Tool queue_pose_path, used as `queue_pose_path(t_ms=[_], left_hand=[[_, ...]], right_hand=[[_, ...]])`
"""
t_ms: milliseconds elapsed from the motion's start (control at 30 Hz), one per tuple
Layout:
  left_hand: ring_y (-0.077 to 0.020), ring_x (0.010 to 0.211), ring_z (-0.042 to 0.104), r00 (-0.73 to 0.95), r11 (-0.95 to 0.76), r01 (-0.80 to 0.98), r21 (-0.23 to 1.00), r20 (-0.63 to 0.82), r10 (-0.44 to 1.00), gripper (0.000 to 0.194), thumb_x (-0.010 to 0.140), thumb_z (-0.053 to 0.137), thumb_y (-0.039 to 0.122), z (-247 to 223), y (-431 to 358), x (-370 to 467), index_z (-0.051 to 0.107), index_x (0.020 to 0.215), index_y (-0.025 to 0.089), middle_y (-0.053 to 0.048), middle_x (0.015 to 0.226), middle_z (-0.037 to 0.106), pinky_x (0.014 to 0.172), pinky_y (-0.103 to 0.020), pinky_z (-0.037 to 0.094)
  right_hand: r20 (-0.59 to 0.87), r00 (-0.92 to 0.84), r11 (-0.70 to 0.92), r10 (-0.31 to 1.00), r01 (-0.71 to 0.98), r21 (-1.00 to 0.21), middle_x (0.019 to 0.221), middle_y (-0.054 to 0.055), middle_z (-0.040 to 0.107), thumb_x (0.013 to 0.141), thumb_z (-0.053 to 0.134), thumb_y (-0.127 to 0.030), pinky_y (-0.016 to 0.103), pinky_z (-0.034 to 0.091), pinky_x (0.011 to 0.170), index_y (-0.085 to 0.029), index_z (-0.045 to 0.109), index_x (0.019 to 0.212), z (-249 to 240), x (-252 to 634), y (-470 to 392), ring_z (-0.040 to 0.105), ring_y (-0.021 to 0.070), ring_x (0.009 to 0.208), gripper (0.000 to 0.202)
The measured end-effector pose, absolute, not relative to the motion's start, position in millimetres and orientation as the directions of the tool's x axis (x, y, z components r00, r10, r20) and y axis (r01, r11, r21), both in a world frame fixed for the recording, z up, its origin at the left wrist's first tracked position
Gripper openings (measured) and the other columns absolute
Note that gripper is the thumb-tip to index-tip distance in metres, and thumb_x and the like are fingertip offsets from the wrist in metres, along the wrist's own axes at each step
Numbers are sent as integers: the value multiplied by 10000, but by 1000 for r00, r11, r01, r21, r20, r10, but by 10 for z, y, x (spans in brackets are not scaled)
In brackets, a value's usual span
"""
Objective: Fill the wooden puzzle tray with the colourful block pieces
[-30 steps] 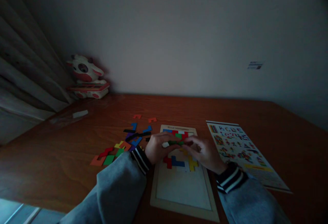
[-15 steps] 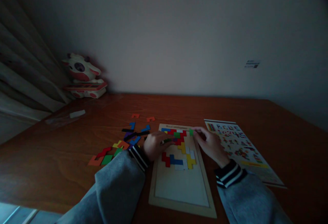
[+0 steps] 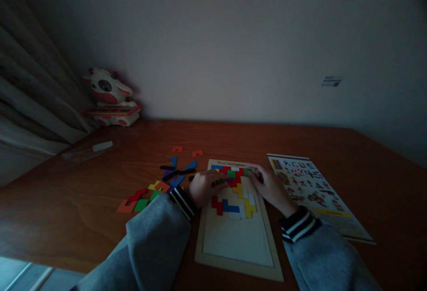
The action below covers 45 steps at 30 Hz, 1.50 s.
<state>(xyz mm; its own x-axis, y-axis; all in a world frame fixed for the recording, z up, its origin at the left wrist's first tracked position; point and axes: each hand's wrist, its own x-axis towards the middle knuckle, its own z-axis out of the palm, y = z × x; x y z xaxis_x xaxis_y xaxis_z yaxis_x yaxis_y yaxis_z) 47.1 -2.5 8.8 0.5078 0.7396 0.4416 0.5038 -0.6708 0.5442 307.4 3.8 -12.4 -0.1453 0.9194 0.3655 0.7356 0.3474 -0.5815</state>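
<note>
A pale wooden puzzle board [image 3: 238, 269] lies on the table, its upper part filled with coloured block pieces. Over its upper left side rests my left hand [image 3: 205, 187], fingers stretched over the pieces; a dark piece shows under its fingers, and its grip is unclear. At the board's upper right corner, my right hand [image 3: 271, 189] has its fingertips pinched on a green piece [image 3: 247, 172] that lies in the top row. Below the hands, a blue piece [image 3: 230, 207] sits between a red piece and white ones, with a yellow piece [image 3: 249, 209] to the right.
Loose coloured pieces [image 3: 141, 205] are scattered left of the board. A printed pattern sheet [image 3: 316, 184] lies to the right. At the back left stands a cow-shaped toy [image 3: 111, 97], with a clear plastic bag [image 3: 83, 151] in front.
My right hand has brought the green piece slightly left and down into the top row of the board. My left hand has stayed nearly in place. The view has shifted slightly.
</note>
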Motion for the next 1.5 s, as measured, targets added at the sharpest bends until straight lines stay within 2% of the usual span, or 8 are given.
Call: queue_pose_path(t_ms=[167,300,467,600,833,1200,1400,1500], left_hand=[[-164,880,706,510,-678,511,528,449,734,214,933,633,336,91,-25,484,722,1075,202,-55,1012,740,799,-252,564],[-156,858,698,484,-680,515,521,478,733,217,962,576,297,105,-40,508,722,1088,197,-60,1003,730,772,-243,570],[-168,882,700,461,-693,483,535,518,721,213,962,567,291,120,-57,509,730,1065,199,-60,1002,736,797,-261,576],[-162,857,703,464,-703,467,536,528,711,184,948,600,302,112,-55,498,737,1035,213,-44,959,753,796,-260,574],[-144,808,697,494,-713,483,508,515,701,168,940,608,262,125,-74,499,734,1039,211,-43,949,751,761,-243,568],[-152,839,686,489,-772,441,457,599,634,216,967,575,316,139,-75,494,764,1005,219,-65,948,720,777,-261,573],[-122,668,650,467,-739,366,566,575,672,300,927,630,415,180,-150,543,719,1077,171,-50,841,717,674,-226,564],[-128,693,672,447,-738,329,590,591,672,298,926,630,422,167,-200,579,713,1039,159,-47,819,723,700,-224,564]], right_hand=[[353,-109,320,929,715,-621,711,27,611,913,510,-433,325,467,640,-199,666,1112,-155,3080,69,581,199,664,345],[378,-47,309,924,673,-672,914,75,712,954,447,-463,340,524,732,-205,638,1104,-158,3087,76,668,213,814,354],[476,31,348,879,641,-684,1070,102,698,976,426,-460,383,521,850,-212,616,1103,-31,3075,12,660,232,967,337],[520,-101,450,848,654,-608,970,79,665,969,470,-419,347,528,754,-224,630,1096,54,3052,-51,639,211,856,282],[405,-332,515,852,668,-537,967,73,609,948,535,-384,355,519,785,-217,620,1194,16,3042,-78,601,215,883,309],[510,-283,562,812,613,-555,976,77,638,977,469,-316,364,528,784,-234,634,1122,88,3009,-112,627,213,871,235],[502,-483,696,717,518,-497,1058,73,656,893,614,-313,390,537,875,-251,631,1126,150,2893,-233,630,231,998,242],[493,-533,726,687,505,-466,1037,65,667,888,629,-304,390,543,874,-255,654,1085,153,2839,-266,636,229,993,205]])
